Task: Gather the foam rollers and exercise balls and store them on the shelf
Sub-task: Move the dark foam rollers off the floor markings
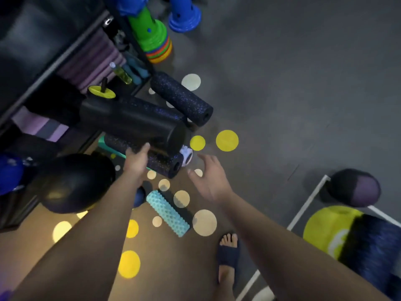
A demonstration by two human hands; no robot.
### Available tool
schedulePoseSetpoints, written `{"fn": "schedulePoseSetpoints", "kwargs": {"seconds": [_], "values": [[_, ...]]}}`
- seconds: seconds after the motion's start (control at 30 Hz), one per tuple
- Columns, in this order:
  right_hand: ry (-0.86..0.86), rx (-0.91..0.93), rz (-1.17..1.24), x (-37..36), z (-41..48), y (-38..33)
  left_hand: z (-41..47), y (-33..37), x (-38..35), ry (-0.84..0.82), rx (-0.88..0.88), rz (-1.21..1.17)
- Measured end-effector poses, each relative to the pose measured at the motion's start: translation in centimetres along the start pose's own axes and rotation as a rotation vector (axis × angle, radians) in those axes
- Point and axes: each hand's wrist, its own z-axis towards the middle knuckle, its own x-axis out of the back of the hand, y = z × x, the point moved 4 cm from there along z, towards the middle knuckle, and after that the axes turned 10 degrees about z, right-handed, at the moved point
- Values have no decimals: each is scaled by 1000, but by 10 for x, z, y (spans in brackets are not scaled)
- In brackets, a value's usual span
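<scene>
Left hand (136, 158) against near side of smooth black roller (130, 121), roller's left end by shelf (39, 68); cannot tell whether fingers curl round it. Right hand (209, 179) spread wide, holding nothing. Teal bumpy roller (167, 213) on floor between forearms. Far speckled roller (182, 98) beyond black one. Black ball (76, 183) near left.

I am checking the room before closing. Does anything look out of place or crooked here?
Yes. A teal roller lies loose on the spotted mat, apart from the shelf. Beside the shelf, black rollers point out at different angles. A purple ball and a yellow ball sit far from it, at right.
</scene>
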Motion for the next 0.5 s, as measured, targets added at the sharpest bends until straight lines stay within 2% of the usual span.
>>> {"fn": "schedulePoseSetpoints", "kwargs": {"seconds": [0.1, 0.2, 0.27, 0.4, 0.5], "values": [[8, -127, -89, 23, -13, 60, -35, -5, -36, -39, -117, 209], [91, -340, -106, 78, -39, 139, -61, -39, -112, -260, -122, 203], [157, -436, -143, 127, -59, 192, -80, -57, -168, -383, -91, 193], [295, -647, -182, 242, -100, 291, -141, -80, -283, -580, -85, 321], [404, -774, -123, 325, -123, 352, -193, -88, -363, -706, -28, 420]]}}
